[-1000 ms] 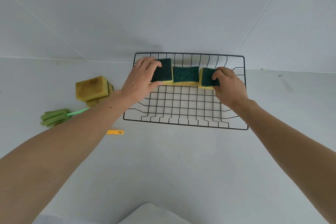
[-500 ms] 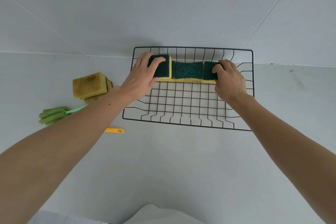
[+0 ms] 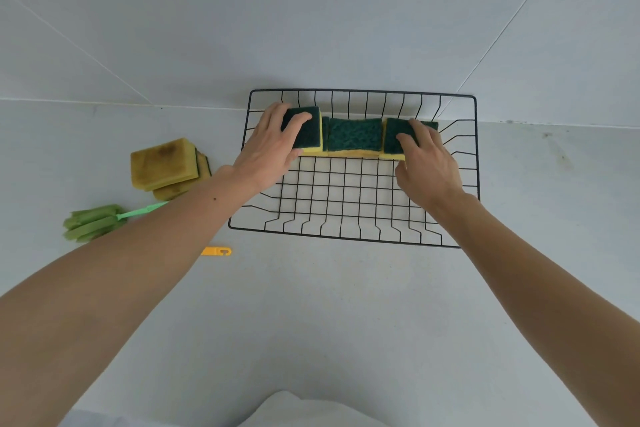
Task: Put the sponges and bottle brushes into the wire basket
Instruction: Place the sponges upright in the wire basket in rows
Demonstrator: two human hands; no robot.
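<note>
A black wire basket [image 3: 346, 238] sits on the white surface against the wall. Three green-topped yellow sponges stand in a row along its back: the left sponge [image 3: 308, 130], the middle sponge [image 3: 355, 133] and the right sponge [image 3: 393, 140]. My left hand [image 3: 270, 149] grips the left sponge, thumb across its green top. My right hand [image 3: 429, 166] holds the right sponge, fingers over its top and thumb at its front edge. Two worn yellow sponges [image 3: 162, 163] lie stacked left of the basket. In front of them lies a green bottle brush [image 3: 91, 224].
An orange handle tip [image 3: 216, 251] shows below my left forearm; what it belongs to is hidden. A white wall rises right behind the basket. White cloth [image 3: 287, 409] is at the bottom edge.
Both hands have pressed the outer sponges in against the middle one and toward the basket's back wall. My right fingers have slid further over the right sponge's top.
</note>
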